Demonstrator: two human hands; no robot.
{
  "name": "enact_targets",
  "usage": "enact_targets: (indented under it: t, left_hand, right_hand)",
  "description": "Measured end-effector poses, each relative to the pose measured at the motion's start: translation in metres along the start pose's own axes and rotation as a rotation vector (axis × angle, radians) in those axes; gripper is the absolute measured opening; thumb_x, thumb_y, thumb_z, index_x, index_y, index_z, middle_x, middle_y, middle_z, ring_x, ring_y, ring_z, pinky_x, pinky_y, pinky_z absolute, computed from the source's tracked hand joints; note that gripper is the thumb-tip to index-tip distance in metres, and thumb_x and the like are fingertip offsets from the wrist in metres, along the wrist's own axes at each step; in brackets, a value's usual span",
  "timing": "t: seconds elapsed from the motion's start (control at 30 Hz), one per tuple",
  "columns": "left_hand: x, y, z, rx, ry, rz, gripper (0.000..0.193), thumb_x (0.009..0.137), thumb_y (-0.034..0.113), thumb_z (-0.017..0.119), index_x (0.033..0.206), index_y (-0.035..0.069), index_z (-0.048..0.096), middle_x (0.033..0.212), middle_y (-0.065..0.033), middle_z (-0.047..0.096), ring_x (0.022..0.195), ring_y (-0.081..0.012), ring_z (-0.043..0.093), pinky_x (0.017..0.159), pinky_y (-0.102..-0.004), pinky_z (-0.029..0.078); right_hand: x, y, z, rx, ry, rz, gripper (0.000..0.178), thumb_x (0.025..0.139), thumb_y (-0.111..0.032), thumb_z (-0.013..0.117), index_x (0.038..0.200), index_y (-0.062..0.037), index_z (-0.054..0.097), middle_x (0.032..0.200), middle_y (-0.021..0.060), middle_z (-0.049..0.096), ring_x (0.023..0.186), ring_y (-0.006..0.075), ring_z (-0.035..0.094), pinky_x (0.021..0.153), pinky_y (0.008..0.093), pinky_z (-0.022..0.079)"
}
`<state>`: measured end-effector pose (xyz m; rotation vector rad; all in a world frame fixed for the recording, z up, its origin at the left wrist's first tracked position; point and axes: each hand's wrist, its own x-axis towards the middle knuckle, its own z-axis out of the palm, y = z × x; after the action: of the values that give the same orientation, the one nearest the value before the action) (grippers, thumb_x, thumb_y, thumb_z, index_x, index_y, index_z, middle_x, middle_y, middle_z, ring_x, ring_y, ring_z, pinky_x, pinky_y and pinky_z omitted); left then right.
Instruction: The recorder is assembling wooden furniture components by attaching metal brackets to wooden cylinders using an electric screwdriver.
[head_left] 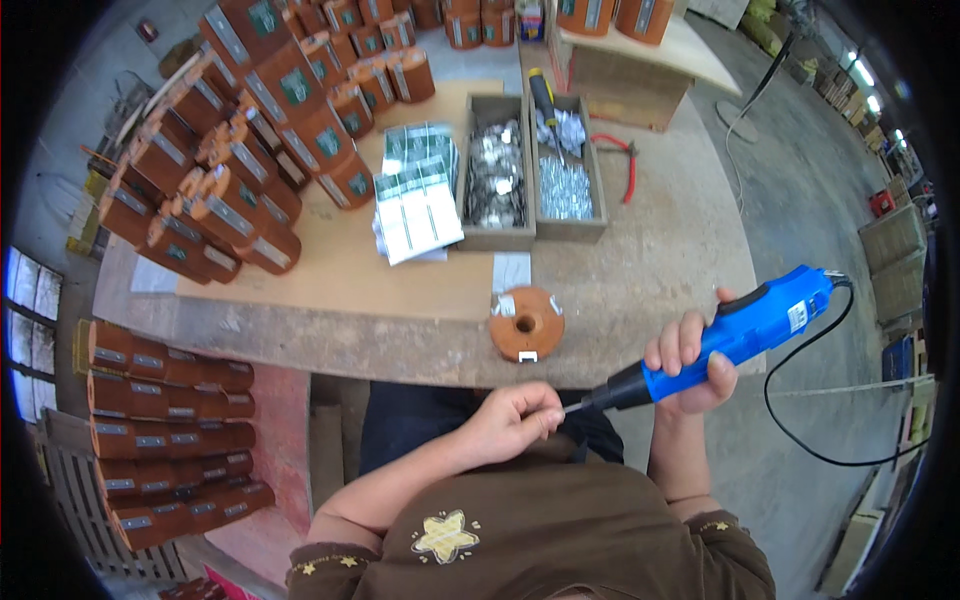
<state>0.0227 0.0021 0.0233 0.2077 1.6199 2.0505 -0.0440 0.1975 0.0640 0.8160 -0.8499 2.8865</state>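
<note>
The right hand grips a blue plastic corded electric screwdriver; the left hand pinches its metal tip closed — apparently seating a small part, too small to tell. Next it likely needs aiming at the round orange coil on the grey workbench — carefully.

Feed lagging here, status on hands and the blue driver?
Right hand gripping blue power screwdriver. Left hand pinching at its bit tip. Orange coil untouched on bench, nothing obstructing.

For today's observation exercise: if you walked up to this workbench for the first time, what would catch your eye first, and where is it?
First, the bright blue corded power screwdriver gripped in the right hand at the bench's near edge, with the left hand pinching at its tip. Next, the single orange-brown coil lying alone on the table just ahead. Then the heap of similar labelled coils at the far left.
</note>
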Motion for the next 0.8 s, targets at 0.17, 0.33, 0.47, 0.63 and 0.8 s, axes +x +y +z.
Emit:
enact_targets:
  t: [0.17, 0.33, 0.47, 0.63, 0.8]
  left_hand:
    - [-0.013, -0.012, -0.007, -0.041, -0.024, -0.165, 0.01, 0.085, 0.012, 0.052, 0.08, 0.003, 0.054, 0.069, -0.0014, 0.056, 0.06, -0.0061, 0.051, 0.057, -0.0199, 0.043]
    - [-0.008, -0.017, -0.006, -0.218, -0.025, -0.225, 0.013, 0.084, 0.016, 0.055, 0.08, 0.004, 0.057, 0.072, -0.0017, 0.058, 0.061, -0.0061, 0.053, 0.057, -0.0191, 0.044]
    - [0.014, -0.006, -0.001, -0.128, -0.13, -0.165, 0.018, 0.086, 0.023, 0.052, 0.082, 0.006, 0.056, 0.073, 0.0008, 0.057, 0.063, -0.0047, 0.053, 0.059, -0.0178, 0.044]
    - [0.003, 0.005, -0.018, 0.051, -0.123, -0.117, 0.041, 0.091, 0.033, 0.037, 0.121, 0.004, 0.041, 0.105, -0.0089, 0.053, 0.083, -0.0117, 0.054, 0.074, -0.0241, 0.045]
    - [-0.029, 0.016, -0.049, 0.009, -0.11, -0.143, 0.047, 0.092, 0.034, 0.033, 0.128, 0.005, 0.031, 0.114, -0.0135, 0.049, 0.095, -0.0163, 0.053, 0.08, -0.0275, 0.044]
  right_hand:
    - [-0.005, 0.014, -0.005, 0.093, 0.113, 0.175, 0.061, 0.071, -0.012, 0.053, 0.126, -0.0137, 0.028, 0.068, 0.008, 0.046, 0.057, 0.0212, 0.049, 0.057, 0.0404, 0.045]
    - [-0.009, 0.018, -0.021, 0.123, 0.383, 0.223, 0.054, 0.068, -0.014, 0.054, 0.118, -0.0152, 0.036, 0.065, 0.0075, 0.047, 0.056, 0.0208, 0.049, 0.056, 0.0396, 0.044]
    - [-0.01, 0.012, -0.051, 0.143, 0.54, 0.214, 0.045, 0.068, -0.017, 0.055, 0.111, -0.0148, 0.043, 0.065, 0.0053, 0.047, 0.056, 0.0185, 0.049, 0.054, 0.0376, 0.044]
    - [0.003, 0.037, -0.069, 0.196, 0.681, 0.208, 0.034, 0.07, -0.02, 0.056, 0.102, -0.0115, 0.049, 0.064, 0.0021, 0.046, 0.055, 0.0147, 0.047, 0.053, 0.0325, 0.044]
    - [0.014, 0.041, -0.098, 0.273, 0.672, 0.193, 0.028, 0.071, -0.02, 0.057, 0.096, -0.0088, 0.051, 0.066, 0.0011, 0.047, 0.056, 0.0135, 0.048, 0.054, 0.0319, 0.045]
